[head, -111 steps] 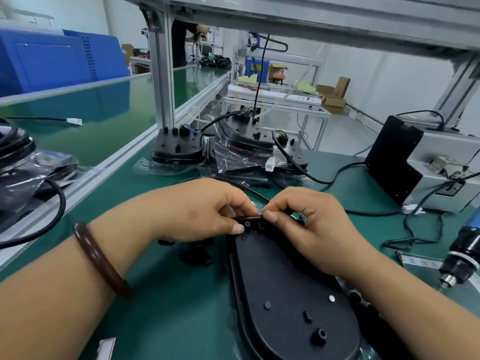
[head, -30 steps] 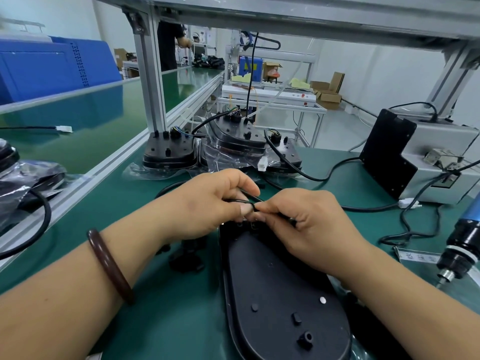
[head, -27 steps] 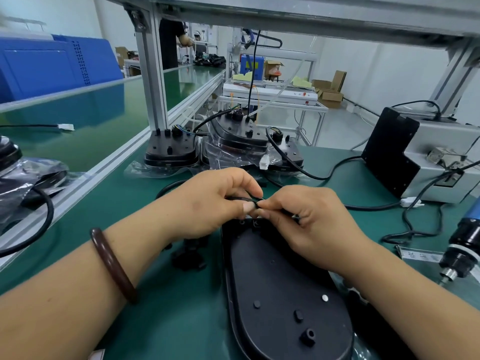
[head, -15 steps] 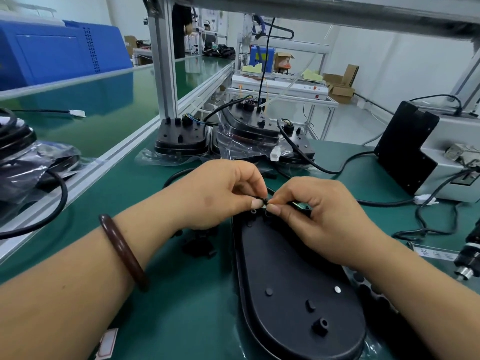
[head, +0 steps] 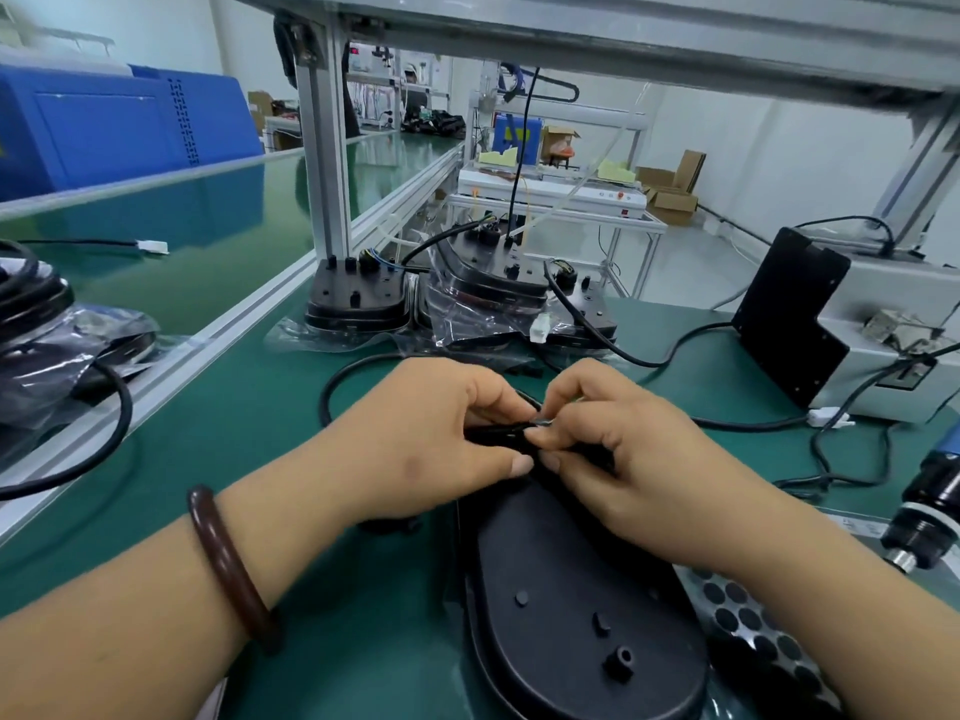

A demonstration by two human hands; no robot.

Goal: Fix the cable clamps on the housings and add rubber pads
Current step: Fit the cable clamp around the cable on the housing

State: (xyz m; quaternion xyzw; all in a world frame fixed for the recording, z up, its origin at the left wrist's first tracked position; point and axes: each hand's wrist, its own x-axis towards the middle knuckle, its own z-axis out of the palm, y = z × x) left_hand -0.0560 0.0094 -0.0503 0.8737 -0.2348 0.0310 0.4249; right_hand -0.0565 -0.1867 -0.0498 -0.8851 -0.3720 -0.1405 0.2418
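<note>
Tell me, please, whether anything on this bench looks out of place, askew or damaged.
Nothing stands out. The left hand and right hand pinch a black cable at the far end of the housing, and the rubber pad sheet lies flat beside it.

A green bench mat point(head: 311, 407) covers the worktop. At its left edge an aluminium post point(head: 324, 163) rises to an overhead frame. Beyond it runs a green conveyor belt point(head: 156, 215), where 1 white connector point(head: 153, 246) lies on the end of a black lead. A blue cabinet point(head: 104, 127) stands behind the belt. On the right sits a grey machine point(head: 893, 288) with a black angled panel point(head: 789, 314), and a white plug point(head: 826, 418) lies just beside it. An electric screwdriver point(head: 930, 511) shows at the right edge, nose down. Further back stands a white table point(head: 556, 192), with cardboard boxes point(head: 670, 184) on the floor beside it.
</note>
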